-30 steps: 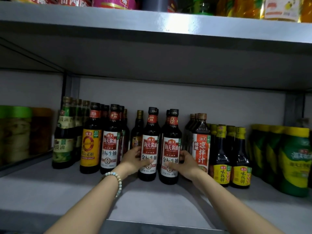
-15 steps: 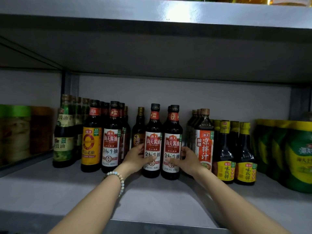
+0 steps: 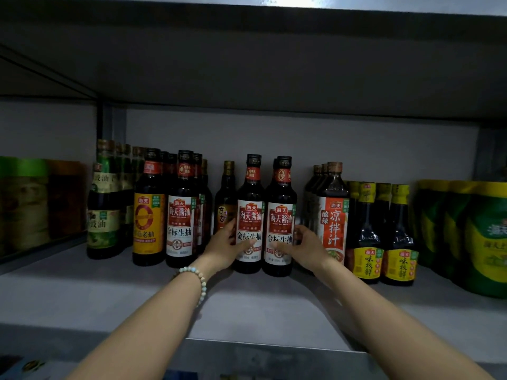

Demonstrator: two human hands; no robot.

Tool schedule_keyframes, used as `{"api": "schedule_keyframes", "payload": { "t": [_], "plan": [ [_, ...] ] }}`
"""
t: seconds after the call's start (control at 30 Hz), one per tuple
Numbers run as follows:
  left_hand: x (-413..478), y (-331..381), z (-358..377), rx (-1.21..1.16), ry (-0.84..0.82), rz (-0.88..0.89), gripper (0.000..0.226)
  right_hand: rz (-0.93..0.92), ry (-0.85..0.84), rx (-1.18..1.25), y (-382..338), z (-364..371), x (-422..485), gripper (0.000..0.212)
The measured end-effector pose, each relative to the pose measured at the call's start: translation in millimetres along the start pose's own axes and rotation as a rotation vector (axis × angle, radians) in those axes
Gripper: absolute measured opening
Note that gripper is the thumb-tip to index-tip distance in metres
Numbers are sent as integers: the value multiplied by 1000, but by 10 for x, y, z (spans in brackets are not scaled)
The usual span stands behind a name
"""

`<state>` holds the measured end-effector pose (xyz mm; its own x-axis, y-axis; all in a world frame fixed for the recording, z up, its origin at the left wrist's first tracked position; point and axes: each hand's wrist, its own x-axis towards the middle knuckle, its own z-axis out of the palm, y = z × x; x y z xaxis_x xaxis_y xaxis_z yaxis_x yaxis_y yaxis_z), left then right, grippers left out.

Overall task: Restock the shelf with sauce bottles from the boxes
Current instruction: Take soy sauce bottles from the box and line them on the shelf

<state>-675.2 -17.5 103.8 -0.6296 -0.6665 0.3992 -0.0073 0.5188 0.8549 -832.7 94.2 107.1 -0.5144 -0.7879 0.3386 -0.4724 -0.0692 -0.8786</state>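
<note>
Far left, blurred green-lidded jars [image 3: 23, 198] on a neighbouring shelf section; then, on the grey shelf [image 3: 82, 294], a row of green-labelled bottles [image 3: 103, 215], a yellow-labelled dark bottle [image 3: 148, 215] and a white-and-red-labelled soy sauce bottle [image 3: 181, 215]; next, a beaded bracelet [image 3: 198, 278] on the left wrist, left hand [image 3: 226, 249] curled round the lower left side of the left soy sauce bottle [image 3: 250, 215], thumb across its label, bottle upright on the shelf; touching it, the right soy sauce bottle [image 3: 280, 218], likewise upright, gripped low on its right side by the right hand [image 3: 304, 249], fingers [image 3: 300, 231] wrapped behind and thumb on the front label; further right, an orange-labelled dressing bottle [image 3: 333, 215], two small yellow-labelled bottles [image 3: 382, 237], then blurred green-and-yellow pouches [image 3: 477, 237] at the edge.
</note>
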Motion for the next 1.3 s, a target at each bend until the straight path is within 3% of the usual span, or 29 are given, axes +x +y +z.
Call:
{"api": "schedule_keyframes", "payload": {
  "t": [0.33, 1.3],
  "plan": [
    [-35, -108, 33, 186, 65, -23, 75, -54, 33, -56, 72, 42, 7, 61],
    [-47, -126, 8, 200, -23, -66, 75, 25, 21, -148, 199, 69, 19, 69]
  ]
}}
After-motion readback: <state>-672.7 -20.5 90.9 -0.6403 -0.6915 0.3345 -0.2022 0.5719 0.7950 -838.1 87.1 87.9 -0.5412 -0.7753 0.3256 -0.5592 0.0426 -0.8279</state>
